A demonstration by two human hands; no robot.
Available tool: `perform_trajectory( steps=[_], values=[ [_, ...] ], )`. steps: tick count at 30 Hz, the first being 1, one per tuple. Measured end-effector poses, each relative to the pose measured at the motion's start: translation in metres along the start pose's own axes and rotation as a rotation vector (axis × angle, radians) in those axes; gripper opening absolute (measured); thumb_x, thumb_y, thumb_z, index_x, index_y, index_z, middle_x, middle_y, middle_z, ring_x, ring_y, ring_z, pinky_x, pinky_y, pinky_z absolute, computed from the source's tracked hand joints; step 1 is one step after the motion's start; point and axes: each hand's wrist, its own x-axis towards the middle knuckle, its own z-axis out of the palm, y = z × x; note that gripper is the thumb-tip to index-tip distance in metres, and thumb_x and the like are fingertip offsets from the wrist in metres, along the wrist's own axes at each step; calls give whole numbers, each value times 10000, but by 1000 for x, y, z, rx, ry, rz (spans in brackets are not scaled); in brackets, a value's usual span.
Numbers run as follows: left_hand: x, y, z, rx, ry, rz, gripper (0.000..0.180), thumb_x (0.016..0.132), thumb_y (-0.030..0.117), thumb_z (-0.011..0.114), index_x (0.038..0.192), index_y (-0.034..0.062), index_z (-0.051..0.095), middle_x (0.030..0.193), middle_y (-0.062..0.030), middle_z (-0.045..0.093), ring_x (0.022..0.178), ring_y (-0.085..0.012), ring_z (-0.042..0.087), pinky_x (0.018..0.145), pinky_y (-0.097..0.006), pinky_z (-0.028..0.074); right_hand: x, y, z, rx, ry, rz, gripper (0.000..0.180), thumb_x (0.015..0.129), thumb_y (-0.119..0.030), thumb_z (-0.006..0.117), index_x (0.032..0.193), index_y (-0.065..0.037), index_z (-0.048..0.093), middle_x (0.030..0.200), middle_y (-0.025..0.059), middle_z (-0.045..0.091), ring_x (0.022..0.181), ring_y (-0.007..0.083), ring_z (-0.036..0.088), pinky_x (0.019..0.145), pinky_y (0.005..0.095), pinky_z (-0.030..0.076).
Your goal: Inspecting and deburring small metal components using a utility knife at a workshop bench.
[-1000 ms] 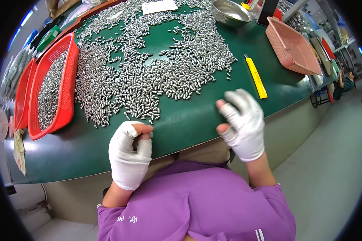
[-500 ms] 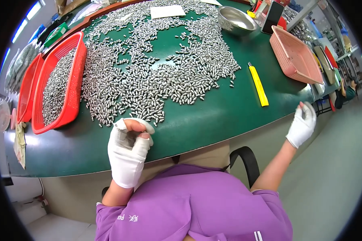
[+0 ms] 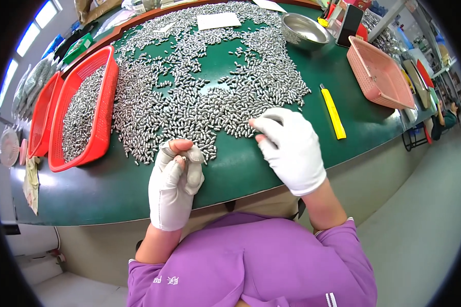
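Note:
A wide layer of small, silvery, bullet-shaped metal parts [image 3: 189,105] covers much of the green tabletop. At its near edge my left hand [image 3: 174,187], in a white glove with bare thumb and index tips, is closed in a pinch. A tiny glint shows by the thumb tip; what the fingers hold is too small to make out. My right hand [image 3: 293,153], gloved the same way, hovers by the right front edge of the layer. Its thumb and index tips are apart, with nothing visible between them.
Left of the layer, a red plastic basket [image 3: 110,110] holds more metal parts, beside another red basket [image 3: 38,128]. To the right lie a yellow utility knife [image 3: 333,113], a steel bowl [image 3: 305,31], a pink basket [image 3: 374,82] and a phone [image 3: 349,25]. White paper [image 3: 218,20] rests on the parts.
My right hand has swung in from beyond the table's right front edge to the front of the metal parts. My left hand stays pinched, its fingers slightly shifted.

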Motion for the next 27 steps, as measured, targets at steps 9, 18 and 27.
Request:
perform_trajectory(
  steps=[9,18,27],
  values=[
    [-1,3,-5,-59,-49,-59,274,931,191,601,1172,85,523,990,-36,567,688,-69,463,620,-190,378,5,-3,21,-19,-48,18,310,739,-39,665,1034,-135,678,967,54,612,846,249,608,731,345,507],
    [-1,5,-4,-40,-41,-82,278,925,195,618,1173,101,532,990,-20,576,717,-70,493,664,-188,410,1,-15,26,116,-36,1,226,726,-3,665,926,-106,688,896,43,631,812,250,617,701,341,512],
    [-3,21,23,488,-93,-358,132,965,97,453,1023,50,562,797,-23,549,536,-56,414,481,-193,338,17,17,-12,-1,29,-105,276,779,-25,606,1049,-67,648,1013,101,627,905,292,620,808,371,514]
  ],
)
